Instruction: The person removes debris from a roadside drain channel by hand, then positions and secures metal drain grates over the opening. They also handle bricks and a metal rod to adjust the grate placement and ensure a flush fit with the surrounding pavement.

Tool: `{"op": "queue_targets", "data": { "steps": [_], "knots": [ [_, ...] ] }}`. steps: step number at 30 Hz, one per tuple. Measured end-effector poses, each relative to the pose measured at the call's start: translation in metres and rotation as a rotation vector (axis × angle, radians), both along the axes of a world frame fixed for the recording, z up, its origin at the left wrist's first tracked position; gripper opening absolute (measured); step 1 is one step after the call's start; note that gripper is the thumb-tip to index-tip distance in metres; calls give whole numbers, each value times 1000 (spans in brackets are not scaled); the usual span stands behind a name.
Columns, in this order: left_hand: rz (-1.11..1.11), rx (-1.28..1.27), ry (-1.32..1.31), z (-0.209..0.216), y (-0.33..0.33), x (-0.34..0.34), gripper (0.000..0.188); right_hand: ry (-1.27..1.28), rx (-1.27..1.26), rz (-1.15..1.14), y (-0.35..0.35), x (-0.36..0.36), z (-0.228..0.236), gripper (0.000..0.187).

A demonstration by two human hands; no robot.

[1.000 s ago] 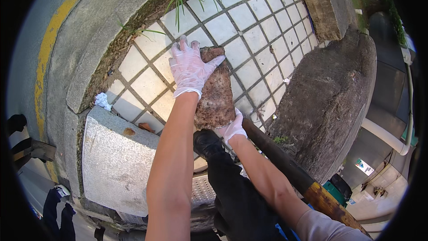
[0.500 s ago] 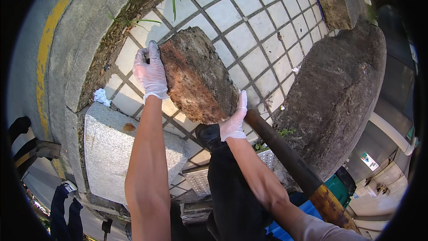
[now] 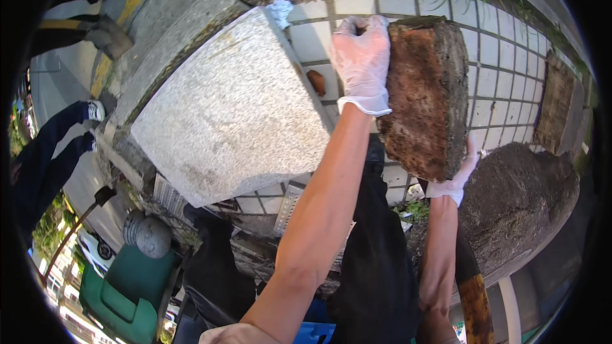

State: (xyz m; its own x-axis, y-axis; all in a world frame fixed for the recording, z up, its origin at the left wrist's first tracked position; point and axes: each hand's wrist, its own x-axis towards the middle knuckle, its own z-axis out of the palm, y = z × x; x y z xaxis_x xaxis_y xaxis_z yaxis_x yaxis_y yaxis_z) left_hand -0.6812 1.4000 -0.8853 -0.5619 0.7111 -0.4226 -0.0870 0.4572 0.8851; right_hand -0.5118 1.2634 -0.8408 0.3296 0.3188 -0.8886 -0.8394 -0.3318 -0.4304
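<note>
Between my two hands is a rough stone block [image 3: 421, 99], reddish brown on one face and dark along its edge. My left hand [image 3: 361, 64], in a thin whitish glove, grips the upper left edge with fingers curled. Under the lower right corner sits my right hand [image 3: 456, 177], gloved too, its thumb up along the side and its other fingers mostly hidden. Left of the block lies a large pale granite slab [image 3: 236, 105]. A dark, soil-covered boulder [image 3: 519, 200] is to the right of my right hand.
White square tiles [image 3: 488, 48] run under and beyond the block. Another stone block [image 3: 559, 105] stands far right. A dark pole with a worn yellow part [image 3: 475, 302] lies by my right forearm. On the left are a person's legs [image 3: 57, 153] and a green bin [image 3: 127, 293].
My view has swung left, so the granite slab fills more of it and the bin has come in. The block stays in both hands and looks turned more upright.
</note>
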Motion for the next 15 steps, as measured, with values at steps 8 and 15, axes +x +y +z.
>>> {"op": "queue_targets", "data": {
  "steps": [8, 15],
  "knots": [
    [759, 37, -403, 74, -152, -162, 23, -204, -82, 525, -2, -152, 146, 40],
    [972, 68, -344, 180, -317, -368, 17, 64, 0, 812, -109, -334, 203, 37]
  ]
}}
